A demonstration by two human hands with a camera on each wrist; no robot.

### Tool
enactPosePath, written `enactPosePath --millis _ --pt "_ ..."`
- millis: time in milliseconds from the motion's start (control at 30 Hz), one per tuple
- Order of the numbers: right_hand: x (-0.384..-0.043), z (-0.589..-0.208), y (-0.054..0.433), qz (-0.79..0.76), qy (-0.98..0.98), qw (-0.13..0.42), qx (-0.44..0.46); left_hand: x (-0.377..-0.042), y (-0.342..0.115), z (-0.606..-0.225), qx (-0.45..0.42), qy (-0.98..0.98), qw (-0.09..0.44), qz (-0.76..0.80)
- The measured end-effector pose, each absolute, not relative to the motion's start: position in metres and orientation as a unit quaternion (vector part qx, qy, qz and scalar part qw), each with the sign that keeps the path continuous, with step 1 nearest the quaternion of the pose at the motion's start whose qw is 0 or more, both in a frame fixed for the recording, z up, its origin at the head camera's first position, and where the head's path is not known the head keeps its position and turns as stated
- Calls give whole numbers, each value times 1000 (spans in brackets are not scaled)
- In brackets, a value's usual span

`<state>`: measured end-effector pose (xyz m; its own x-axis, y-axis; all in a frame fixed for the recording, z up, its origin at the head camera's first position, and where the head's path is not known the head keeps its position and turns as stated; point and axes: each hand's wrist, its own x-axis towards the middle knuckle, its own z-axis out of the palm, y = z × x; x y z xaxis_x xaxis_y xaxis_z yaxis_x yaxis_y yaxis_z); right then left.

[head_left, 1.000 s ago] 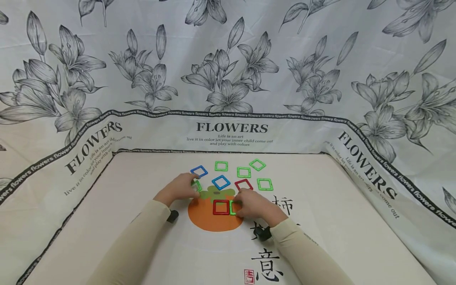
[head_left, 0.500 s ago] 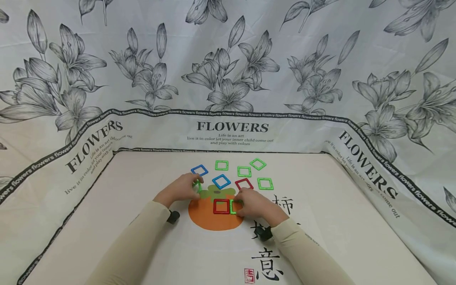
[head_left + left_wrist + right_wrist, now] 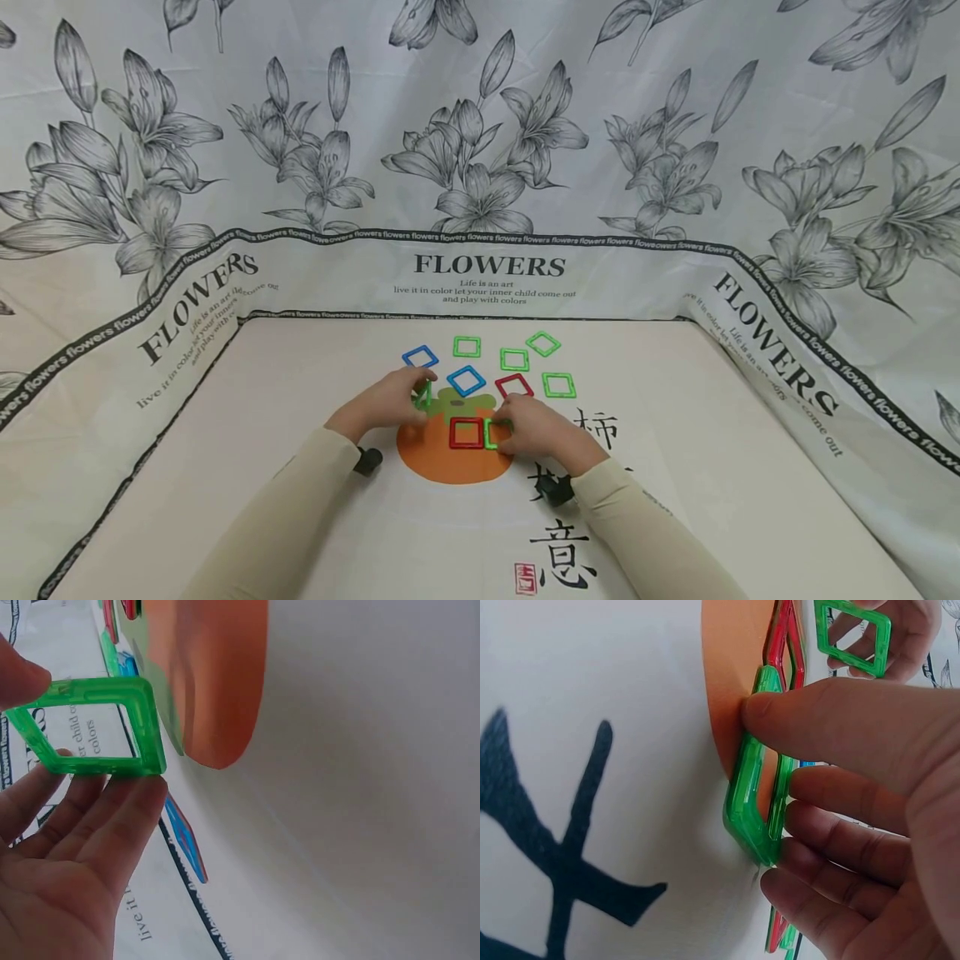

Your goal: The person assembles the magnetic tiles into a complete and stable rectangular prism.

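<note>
Holding a raised green square (image 3: 151,731) with the left hand (image 3: 388,402), thumb against one edge and fingertips against the opposite one, spread only as far as the square's width. Lifted off the tablecloth (image 3: 420,542), near the leafy left side of the orange fruit print (image 3: 453,467), turned almost edge-on to the head view. Pinching a low green square (image 3: 740,787) with the right hand (image 3: 534,425), thumb on one rim, fingers at the other, right beside a red square (image 3: 467,447) on the print. Apparently touching along one side; hard to tell whether firmly joined.

Probably best to press lightly with the right hand, steadying both low squares, and to turn the raised one from the left wrist. Grip by the rims only, leaving fingertips out of any meeting edges. Lower slowly, edges lined up first, to avoid knocking the red one askew.

No box, tray or bowl in view; just hollow frames. Scattered behind: two blue squares (image 3: 457,373), another red square (image 3: 507,379), four loose green squares (image 3: 467,337).
</note>
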<state>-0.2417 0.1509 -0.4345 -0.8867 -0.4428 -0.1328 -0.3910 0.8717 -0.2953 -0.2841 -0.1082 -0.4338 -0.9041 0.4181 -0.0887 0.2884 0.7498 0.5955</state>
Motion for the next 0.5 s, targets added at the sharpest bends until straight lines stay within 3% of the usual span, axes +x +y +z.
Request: enactPosePath --millis 500 --pt "-243 -435 152 -135 961 98 -220 -274 -105 -433 207 909 134 335"
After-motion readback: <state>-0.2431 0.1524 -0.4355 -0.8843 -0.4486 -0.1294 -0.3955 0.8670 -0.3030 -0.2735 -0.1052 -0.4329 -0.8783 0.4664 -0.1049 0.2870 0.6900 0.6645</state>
